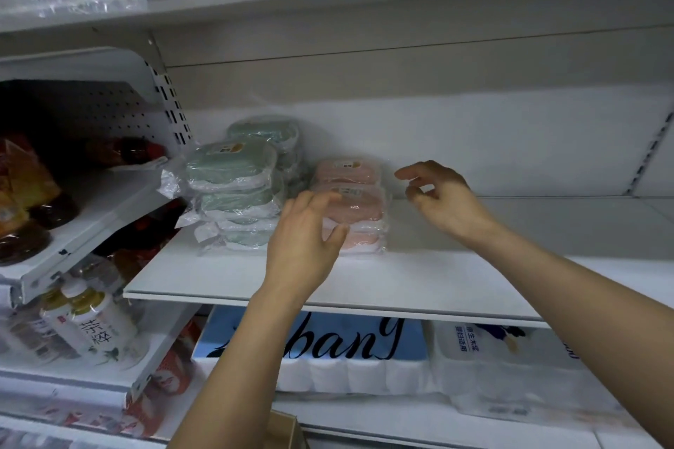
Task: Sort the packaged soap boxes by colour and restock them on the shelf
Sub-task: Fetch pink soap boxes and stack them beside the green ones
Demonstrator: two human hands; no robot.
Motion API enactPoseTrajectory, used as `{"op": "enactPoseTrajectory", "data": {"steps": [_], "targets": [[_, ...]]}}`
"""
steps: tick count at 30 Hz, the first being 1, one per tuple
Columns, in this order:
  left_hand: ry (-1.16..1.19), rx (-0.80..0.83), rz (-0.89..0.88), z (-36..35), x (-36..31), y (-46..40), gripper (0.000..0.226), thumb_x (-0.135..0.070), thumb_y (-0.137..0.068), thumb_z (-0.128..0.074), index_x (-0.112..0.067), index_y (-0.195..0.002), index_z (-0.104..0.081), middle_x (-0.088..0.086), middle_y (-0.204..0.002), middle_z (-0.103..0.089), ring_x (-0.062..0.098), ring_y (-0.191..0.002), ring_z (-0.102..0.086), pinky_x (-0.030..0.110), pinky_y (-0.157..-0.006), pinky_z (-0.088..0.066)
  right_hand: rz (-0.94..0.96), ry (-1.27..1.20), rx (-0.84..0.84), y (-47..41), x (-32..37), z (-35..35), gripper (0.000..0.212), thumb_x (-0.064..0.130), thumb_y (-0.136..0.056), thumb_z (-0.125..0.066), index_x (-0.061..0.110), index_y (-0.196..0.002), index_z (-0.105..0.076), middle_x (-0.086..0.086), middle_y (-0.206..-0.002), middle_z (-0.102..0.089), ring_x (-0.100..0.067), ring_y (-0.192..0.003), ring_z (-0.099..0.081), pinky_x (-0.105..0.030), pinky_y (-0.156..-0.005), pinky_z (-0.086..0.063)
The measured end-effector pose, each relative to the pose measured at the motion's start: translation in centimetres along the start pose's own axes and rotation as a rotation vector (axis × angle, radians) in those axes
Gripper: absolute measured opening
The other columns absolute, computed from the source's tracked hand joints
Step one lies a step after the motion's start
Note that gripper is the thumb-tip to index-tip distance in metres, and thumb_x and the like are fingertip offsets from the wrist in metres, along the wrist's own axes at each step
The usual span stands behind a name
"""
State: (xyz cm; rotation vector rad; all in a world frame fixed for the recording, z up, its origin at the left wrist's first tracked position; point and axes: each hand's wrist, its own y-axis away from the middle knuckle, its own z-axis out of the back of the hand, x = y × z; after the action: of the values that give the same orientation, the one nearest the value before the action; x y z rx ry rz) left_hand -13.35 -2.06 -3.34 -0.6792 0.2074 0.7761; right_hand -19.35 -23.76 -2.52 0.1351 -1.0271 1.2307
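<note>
Here the pink soap boxes (pixel 351 208) stand in a short stack, wrapped in clear plastic, on the white shelf (pixel 456 277), just beside a taller stack of green soap boxes (pixel 233 189) to their left, with more green ones behind. The left hand (pixel 304 237) lies against the front left of the pink stack, fingers spread and closed on nothing. The right hand (pixel 443 199) hovers just right of the stack, fingers loosely curled, empty. Below the shelf sit packs of toilet rolls (pixel 321 354); bottles (pixel 91 324) fill the racks at the left.
</note>
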Motion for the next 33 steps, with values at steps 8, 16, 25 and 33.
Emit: {"op": "enactPoseTrajectory", "data": {"steps": [8,16,25,33], "targets": [[0.092,0.037,-0.174,-4.8,-4.4,4.4,0.05,-0.04,-0.093,-0.058,-0.026,-0.14,-0.046,-0.007,-0.137,-0.051,0.011,-0.126,-0.039,0.026,-0.101,-0.035,0.231,0.409,-0.029,9.9,-3.3,3.6,0.037,0.04,-0.091,-0.044,0.023,-0.12,-0.061,0.005,-0.121,-0.059,-0.014,-0.112,-0.052,-0.03,-0.083,-0.045],[0.175,0.264,-0.423,-13.8,-17.6,8.4,0.064,-0.054,-0.09,-0.046,-0.025,-0.146,-0.037,-0.004,-0.143,-0.045,0.015,-0.13,-0.039,0.03,-0.108,-0.034,-0.005,0.555,-0.126,22.1,-11.4,16.0,0.05,0.045,-0.09,-0.046,0.021,-0.132,-0.052,0.002,-0.128,-0.056,-0.019,-0.115,-0.054,-0.036,-0.084,-0.051],[0.561,0.84,-0.194,-29.8,-36.5,20.7,0.044,-0.039,-0.09,-0.064,-0.04,-0.131,-0.047,-0.023,-0.127,-0.047,-0.008,-0.115,-0.047,0.012,-0.094,-0.04,-0.5,0.547,-0.163,42.0,-25.5,33.6,0.04,0.028,-0.088,-0.062,0.03,-0.127,-0.052,0.009,-0.118,-0.056,-0.006,-0.089,-0.06,-0.032,-0.07,-0.051],[0.597,1.273,0.467,-45.1,-42.2,31.5,0.021,-0.006,-0.092,-0.063,-0.026,-0.096,-0.057,0.001,-0.098,-0.063,0.009,-0.085,-0.061,0.009,-0.068,-0.045,-0.897,0.311,0.202,54.0,-39.5,33.6,0.038,0.028,-0.091,-0.061,0.025,-0.128,-0.054,0.001,-0.122,-0.056,-0.011,-0.099,-0.057,-0.024,-0.08,-0.042]]}}
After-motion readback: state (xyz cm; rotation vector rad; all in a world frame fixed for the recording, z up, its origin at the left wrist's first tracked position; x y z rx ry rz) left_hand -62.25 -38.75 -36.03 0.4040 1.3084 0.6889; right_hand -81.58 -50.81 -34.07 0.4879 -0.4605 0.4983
